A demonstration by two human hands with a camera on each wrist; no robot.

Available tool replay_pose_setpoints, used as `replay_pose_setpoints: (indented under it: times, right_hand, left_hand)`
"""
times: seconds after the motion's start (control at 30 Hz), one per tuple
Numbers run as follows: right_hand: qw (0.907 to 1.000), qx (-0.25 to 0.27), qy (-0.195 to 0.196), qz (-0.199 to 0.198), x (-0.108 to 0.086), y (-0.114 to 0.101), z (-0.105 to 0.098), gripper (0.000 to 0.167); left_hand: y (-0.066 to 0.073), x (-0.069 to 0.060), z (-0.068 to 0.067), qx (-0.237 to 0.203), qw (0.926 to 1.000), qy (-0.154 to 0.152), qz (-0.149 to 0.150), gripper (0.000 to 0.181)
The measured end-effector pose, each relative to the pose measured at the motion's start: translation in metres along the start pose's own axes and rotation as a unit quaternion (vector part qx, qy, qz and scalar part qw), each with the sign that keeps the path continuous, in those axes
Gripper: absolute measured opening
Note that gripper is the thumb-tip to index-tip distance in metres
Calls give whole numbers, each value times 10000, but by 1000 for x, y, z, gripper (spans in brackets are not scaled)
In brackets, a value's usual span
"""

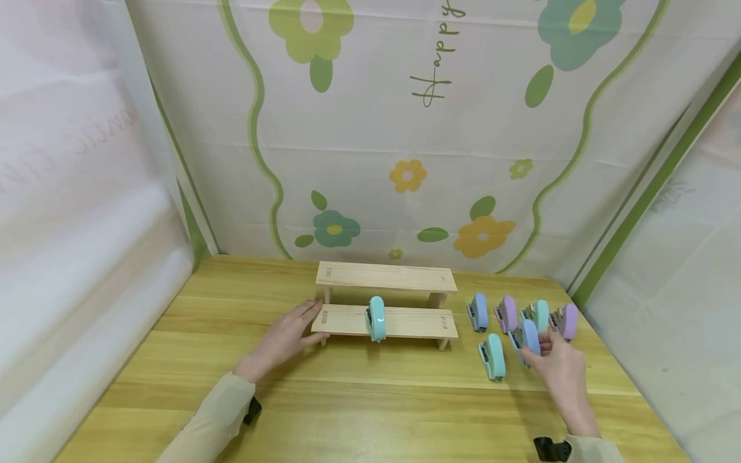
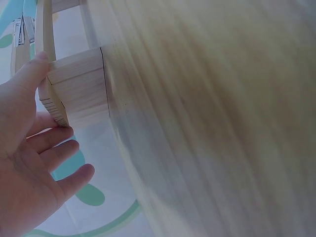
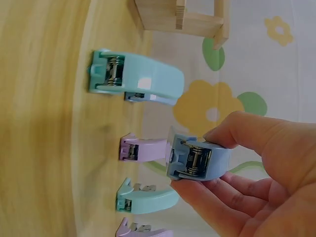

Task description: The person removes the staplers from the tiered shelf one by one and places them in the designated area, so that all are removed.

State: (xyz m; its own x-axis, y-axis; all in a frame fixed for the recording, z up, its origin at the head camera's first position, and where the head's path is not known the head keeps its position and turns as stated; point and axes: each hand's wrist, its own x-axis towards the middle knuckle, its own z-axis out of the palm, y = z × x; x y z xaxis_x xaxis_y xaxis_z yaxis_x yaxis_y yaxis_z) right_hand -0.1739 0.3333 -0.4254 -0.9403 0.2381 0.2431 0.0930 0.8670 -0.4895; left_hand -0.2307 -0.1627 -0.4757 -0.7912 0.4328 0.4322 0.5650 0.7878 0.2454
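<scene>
In the head view, my right hand (image 1: 561, 370) pinches a blue mini stapler (image 1: 528, 338) between thumb and fingers. The right wrist view shows this stapler lifted off the table, its spring end facing the camera. My left hand (image 1: 283, 337) holds the left end of the lower board of a two-tier wooden rack (image 1: 341, 319), with the thumb at the front edge and fingers behind. On that lower board stands a teal stapler (image 1: 377, 319). A second teal stapler (image 1: 494, 357) stands on the table, left of my right hand.
Behind the held stapler stand a blue stapler (image 1: 478, 313), a purple one (image 1: 507, 314), a teal one (image 1: 540, 315) and another purple one (image 1: 568, 320). The rack's upper board (image 1: 384, 276) is toward the back, near a flowered cloth wall (image 1: 359, 135). Cloth also hangs at both sides.
</scene>
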Motion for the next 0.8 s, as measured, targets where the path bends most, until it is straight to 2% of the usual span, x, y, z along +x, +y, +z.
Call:
replay_pose_setpoints:
  times: [0.2, 0.8]
  right_hand:
    - [9993, -43, -312, 179, 1, 10, 3, 43]
    - [9986, -99, -470, 241, 8, 29, 18, 41]
  left_hand:
    - [-1, 0, 0, -23, 9999, -96, -117, 72]
    - [0, -1, 0, -18, 9998, -126, -148, 72]
